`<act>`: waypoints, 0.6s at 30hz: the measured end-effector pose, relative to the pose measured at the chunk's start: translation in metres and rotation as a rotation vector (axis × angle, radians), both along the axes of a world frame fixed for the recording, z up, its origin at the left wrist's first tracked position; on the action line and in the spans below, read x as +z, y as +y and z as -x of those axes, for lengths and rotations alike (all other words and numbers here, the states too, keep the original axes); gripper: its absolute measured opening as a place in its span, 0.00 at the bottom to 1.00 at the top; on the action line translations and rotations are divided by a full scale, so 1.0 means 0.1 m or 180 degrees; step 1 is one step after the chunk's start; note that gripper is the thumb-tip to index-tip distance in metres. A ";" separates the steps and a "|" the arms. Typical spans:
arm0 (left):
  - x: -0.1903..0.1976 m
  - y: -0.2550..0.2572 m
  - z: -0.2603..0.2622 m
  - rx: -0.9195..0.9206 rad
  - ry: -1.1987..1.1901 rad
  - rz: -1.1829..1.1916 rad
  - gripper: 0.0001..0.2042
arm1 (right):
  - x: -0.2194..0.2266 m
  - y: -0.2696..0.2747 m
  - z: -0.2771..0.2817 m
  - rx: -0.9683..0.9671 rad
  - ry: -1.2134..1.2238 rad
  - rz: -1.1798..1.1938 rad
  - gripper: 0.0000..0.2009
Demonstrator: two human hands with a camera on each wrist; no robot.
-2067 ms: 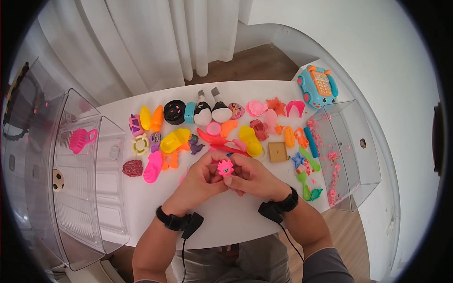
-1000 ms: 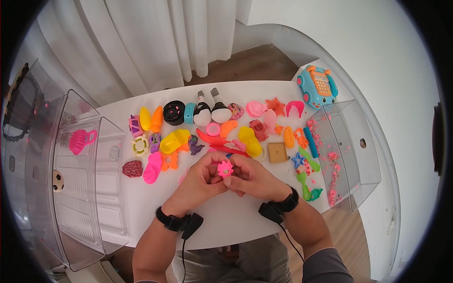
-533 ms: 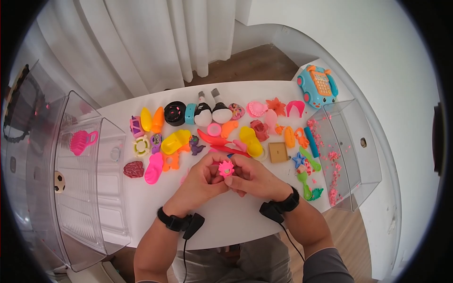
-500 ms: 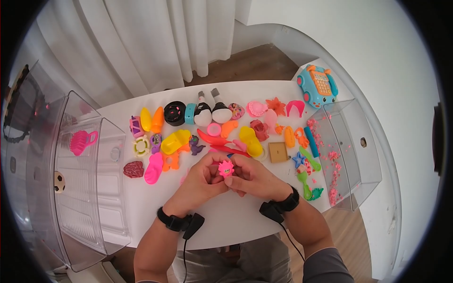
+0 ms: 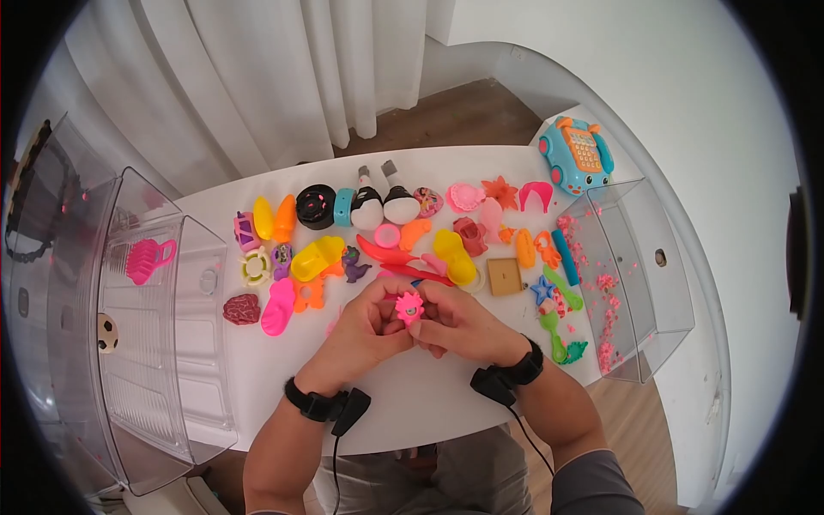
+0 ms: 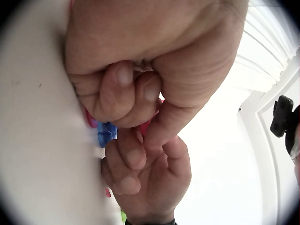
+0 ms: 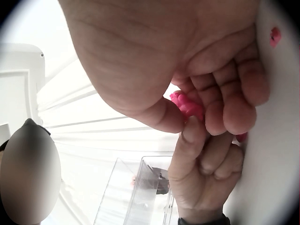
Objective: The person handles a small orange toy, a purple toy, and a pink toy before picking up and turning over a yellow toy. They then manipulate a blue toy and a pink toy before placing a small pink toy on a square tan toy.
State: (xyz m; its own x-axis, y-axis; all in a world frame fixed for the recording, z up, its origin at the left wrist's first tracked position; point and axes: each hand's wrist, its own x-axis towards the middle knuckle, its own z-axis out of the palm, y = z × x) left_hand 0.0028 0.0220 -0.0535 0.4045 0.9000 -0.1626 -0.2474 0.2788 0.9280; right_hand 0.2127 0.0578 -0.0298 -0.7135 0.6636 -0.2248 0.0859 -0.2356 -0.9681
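A small pink spiky toy [image 5: 409, 307] with a face-like mark is held between both hands above the near middle of the table. My left hand [image 5: 371, 328] pinches its left side, the other fingers curled under. My right hand [image 5: 459, 321] pinches it from the right with thumb and fingers. In the right wrist view part of the pink toy [image 7: 187, 106] shows between the fingertips; in the left wrist view the fingers of the left hand [image 6: 140, 70] hide most of it.
Many toys lie across the white table [image 5: 403, 412], among them a yellow shoe [image 5: 318, 257] and a tan square piece [image 5: 505, 276]. Clear bins stand at left [image 5: 142, 343] and right [image 5: 639, 283]. A toy phone [image 5: 578, 157] sits at the back right.
Both hands stay in place around the pink toy. The toy has turned slightly between the fingers, and the whole head view has shifted a little.
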 end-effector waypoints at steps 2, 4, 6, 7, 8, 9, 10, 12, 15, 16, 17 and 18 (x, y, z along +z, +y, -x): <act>-0.01 0.01 0.00 0.0010 0.0010 -0.0059 0.24 | 0.00 0.00 0.00 -0.0003 -0.0010 -0.0035 0.10; 0.02 0.00 -0.03 0.0047 -0.0033 -0.0034 0.24 | -0.01 -0.01 0.01 0.0009 0.0011 -0.0078 0.10; 0.01 0.00 -0.03 0.0085 -0.0076 -0.0010 0.24 | -0.03 0.00 0.00 0.0007 -0.0008 -0.0047 0.10; -0.02 0.00 -0.01 0.0034 -0.0044 -0.0017 0.24 | -0.03 0.00 -0.01 0.0004 -0.0027 -0.0014 0.10; -0.03 0.00 0.00 -0.0017 -0.0012 -0.0023 0.24 | -0.04 0.00 0.00 0.0003 -0.0027 -0.0014 0.10; -0.03 0.00 0.00 -0.0017 -0.0012 -0.0023 0.24 | -0.04 0.00 0.00 -0.0004 -0.0033 -0.0003 0.11; -0.02 0.00 0.00 -0.0007 -0.0029 -0.0024 0.24 | -0.05 0.00 0.00 -0.0012 -0.0038 0.0008 0.11; -0.01 0.00 0.00 0.0004 -0.0046 -0.0023 0.24 | -0.02 0.00 0.00 -0.0011 -0.0030 0.0007 0.11; 0.00 0.00 -0.02 -0.0005 -0.0096 -0.0005 0.24 | -0.04 -0.01 0.00 -0.0016 0.0035 -0.0018 0.12; 0.03 0.00 -0.03 0.0026 -0.0102 -0.0008 0.24 | -0.05 -0.01 0.00 -0.0022 0.0091 -0.0044 0.12; 0.05 0.00 -0.03 0.0056 -0.0110 -0.0013 0.24 | -0.06 -0.01 0.00 -0.0023 0.0091 -0.0045 0.12; 0.04 0.00 -0.03 0.0056 -0.0110 -0.0013 0.24 | -0.06 -0.01 0.00 0.0004 0.0097 -0.0037 0.12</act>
State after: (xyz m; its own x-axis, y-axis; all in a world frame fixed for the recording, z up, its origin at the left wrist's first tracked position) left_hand 0.0054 0.0217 -0.0496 0.3940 0.9076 -0.1451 -0.2840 0.2703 0.9199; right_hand 0.2132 0.0571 -0.0361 -0.7208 0.6651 -0.1951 0.0564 -0.2242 -0.9729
